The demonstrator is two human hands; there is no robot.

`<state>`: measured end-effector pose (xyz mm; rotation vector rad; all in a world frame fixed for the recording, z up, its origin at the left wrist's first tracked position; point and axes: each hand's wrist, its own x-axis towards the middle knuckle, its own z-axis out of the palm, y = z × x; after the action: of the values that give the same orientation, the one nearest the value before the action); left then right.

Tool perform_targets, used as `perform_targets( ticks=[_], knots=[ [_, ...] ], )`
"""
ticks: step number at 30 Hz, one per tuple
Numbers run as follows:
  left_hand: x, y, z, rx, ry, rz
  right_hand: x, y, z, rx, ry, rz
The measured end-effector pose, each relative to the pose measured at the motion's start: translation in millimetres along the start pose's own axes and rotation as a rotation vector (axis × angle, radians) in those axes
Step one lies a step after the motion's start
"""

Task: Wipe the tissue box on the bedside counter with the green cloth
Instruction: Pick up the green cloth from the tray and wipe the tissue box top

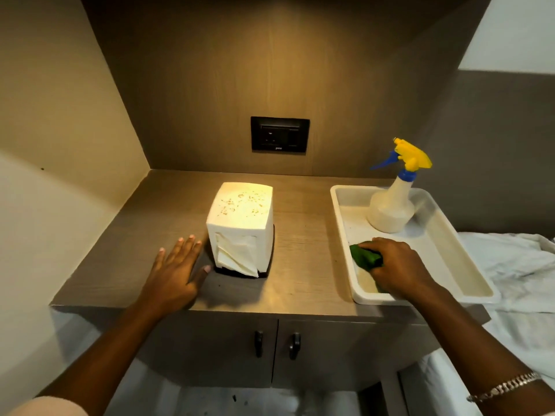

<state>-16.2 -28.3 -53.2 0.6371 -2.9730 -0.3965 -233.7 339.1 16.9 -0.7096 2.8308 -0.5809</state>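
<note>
Gripping green cloth [365, 257] in tray [345, 232], right hand [396, 265] closed around it. Left hand [174, 271] flat, spread, beside tissue box [240, 217] mid-counter [300, 265]. Box likely light, tippy; steady its side. Cloth soft.

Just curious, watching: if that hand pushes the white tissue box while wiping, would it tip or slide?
The tissue box stands taller than wide on a small dark base, so a high push would probably tip it. It looks light, so it may slide on the smooth counter. The left hand beside it could steady it.
</note>
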Motion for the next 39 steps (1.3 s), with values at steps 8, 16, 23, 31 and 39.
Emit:
perform_targets(
  ticks=[8, 16, 23, 31, 39],
  knots=[
    [40, -1, -75, -0.377, 0.096, 0.264, -15, -64, -36, 0.293, 0.3, -0.248],
    [96, 18, -125, -0.161, -0.265, 0.522, -11, -160, -31, 0.339, 0.173, -0.447],
    [121, 25, -136, -0.098, -0.479, 0.561, -2, -190, -23, -0.016, -0.079, -0.511],
    [131, 32, -134, -0.187, -0.483, 0.553, 24, -216, -9, -0.084, 0.021, -0.424],
    [133, 30, -130, -0.104, -0.469, 0.566, -16, -233, 20, -0.303, 0.256, -0.406]
  ],
)
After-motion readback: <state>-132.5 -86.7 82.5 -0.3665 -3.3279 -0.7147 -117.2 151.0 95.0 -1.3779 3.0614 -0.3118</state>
